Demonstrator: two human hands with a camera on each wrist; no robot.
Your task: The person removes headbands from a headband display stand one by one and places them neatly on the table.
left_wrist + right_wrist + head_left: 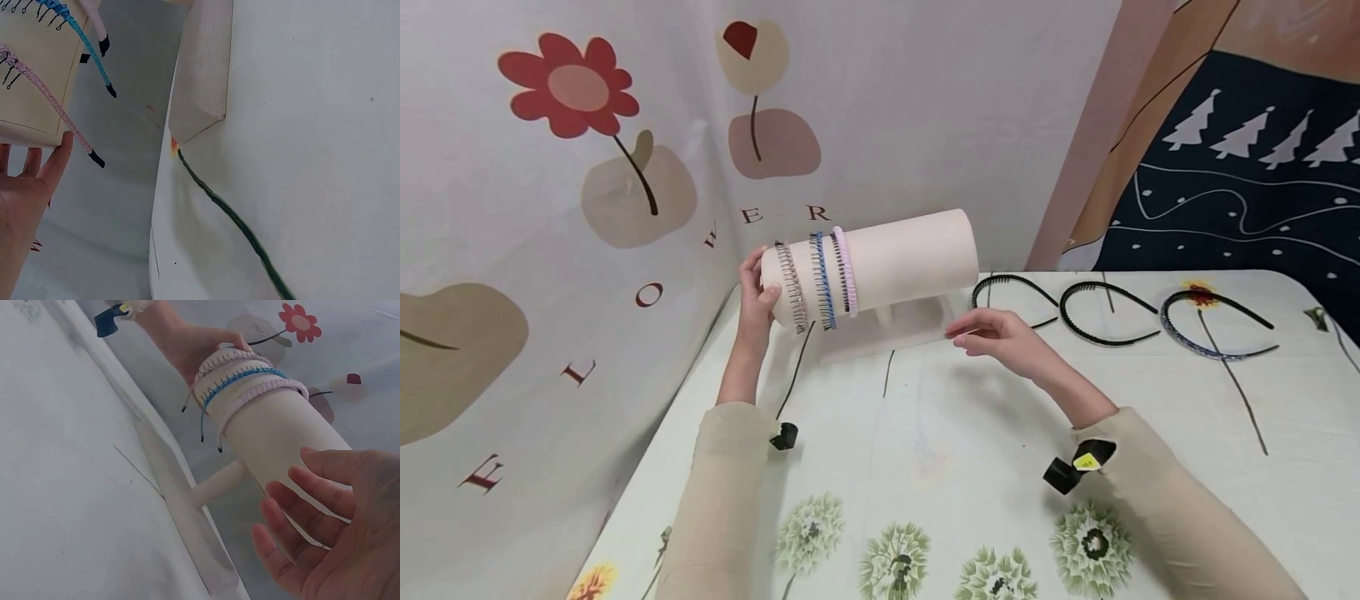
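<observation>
The head view is bright, with diffuse light and a soft shadow below the right hand (1011,340) on the floral tablecloth (917,417); wide-angle distortion stretches the sleeves (718,492) toward the edges. Both wrist views look dimmer, greyer and slightly soft.

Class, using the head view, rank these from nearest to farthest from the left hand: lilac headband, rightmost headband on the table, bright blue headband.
1. Bright blue headband: on the roller, to the left hand's right.
2. Lilac headband: on the roller, beyond the blue one.
3. Rightmost headband: on the table, at the far right.
</observation>
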